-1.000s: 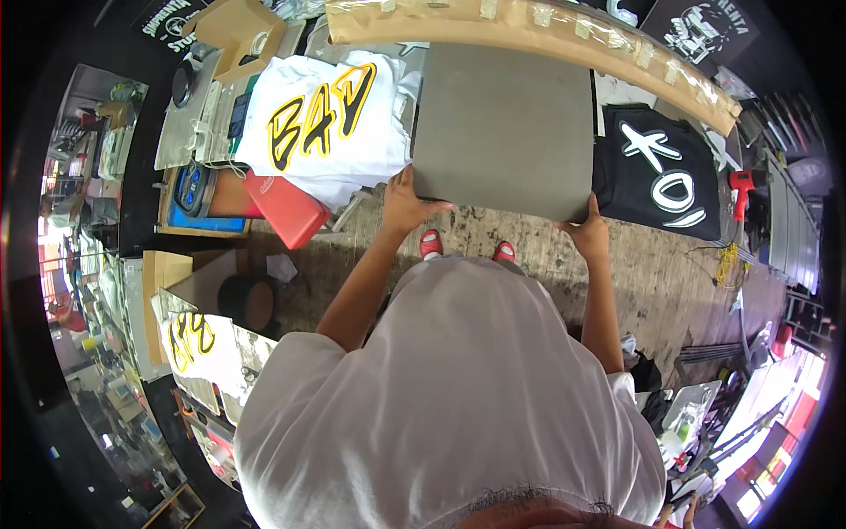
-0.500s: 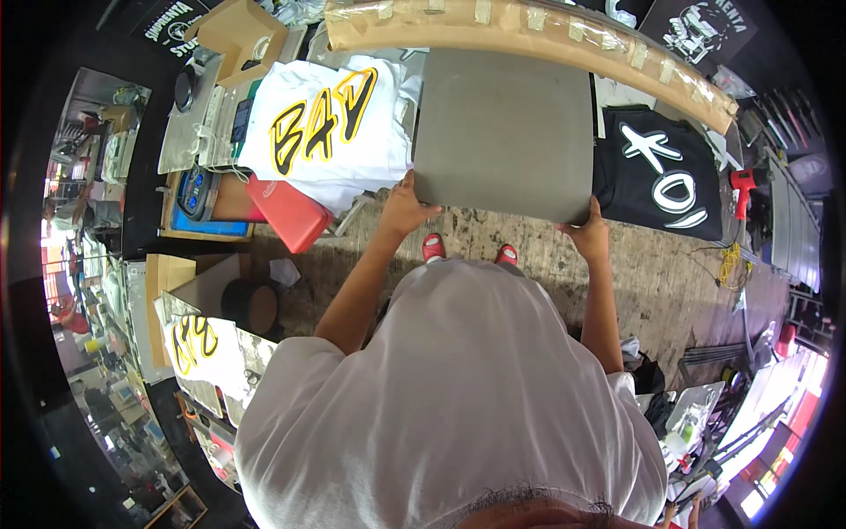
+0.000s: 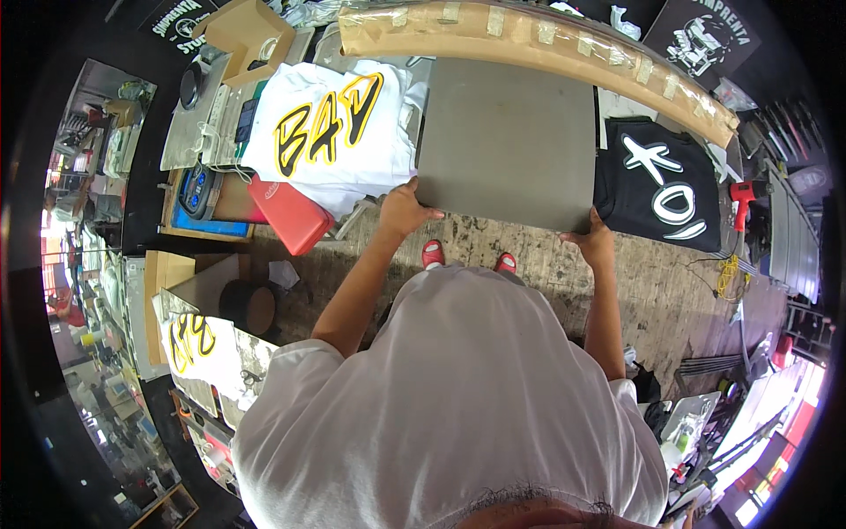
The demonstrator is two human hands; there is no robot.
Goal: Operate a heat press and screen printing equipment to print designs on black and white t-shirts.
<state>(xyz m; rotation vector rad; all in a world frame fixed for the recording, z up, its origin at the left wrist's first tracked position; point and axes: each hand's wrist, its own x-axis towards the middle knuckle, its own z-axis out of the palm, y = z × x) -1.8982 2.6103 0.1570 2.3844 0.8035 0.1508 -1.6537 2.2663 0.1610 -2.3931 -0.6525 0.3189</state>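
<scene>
Worn floor (image 3: 538,278) below the grey board (image 3: 509,145) — my left hand (image 3: 405,210) and right hand (image 3: 594,243) grip its corners; flanking shirts (image 3: 330,132) already printed, remainder unclear.

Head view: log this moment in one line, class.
left grip: on grey board, near-left corner | right grip: on near-right corner | beside board: white fabric left, black fabric right
</scene>
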